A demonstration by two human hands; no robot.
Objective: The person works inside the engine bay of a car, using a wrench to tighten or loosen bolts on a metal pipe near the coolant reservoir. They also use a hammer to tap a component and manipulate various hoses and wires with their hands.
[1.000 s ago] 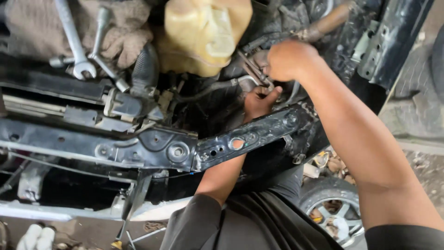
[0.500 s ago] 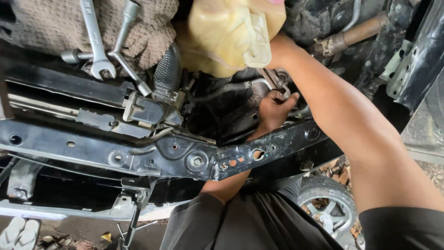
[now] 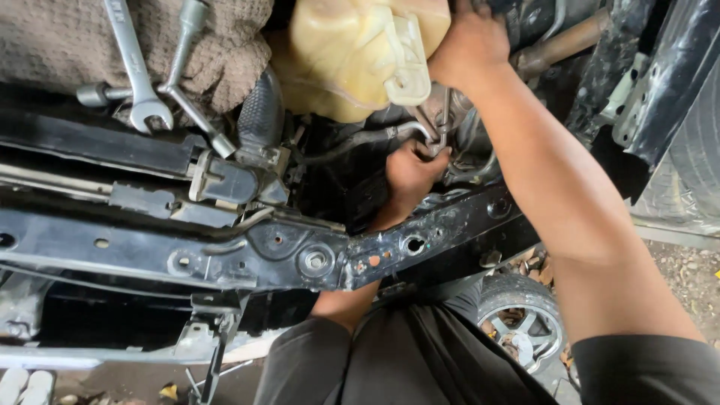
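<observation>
Head view: we note the frame has shifted since half a second ago; the yellowish tank [image 3: 360, 52] now sits nearer centre and our right hand [image 3: 469, 45] has risen beside its cap bracket. Right hand is closed around the top of a thin metal tool [image 3: 444, 120] running down behind the tank. Left hand [image 3: 409, 176], reaching up past the black crossmember [image 3: 300, 259], grips narrowly at the tool's lower end by a metal pipe [image 3: 375, 136]. Tank contents: cannot tell. Wrenches [image 3: 139, 75] lie on a cloth [image 3: 60, 45], well apart.
</observation>
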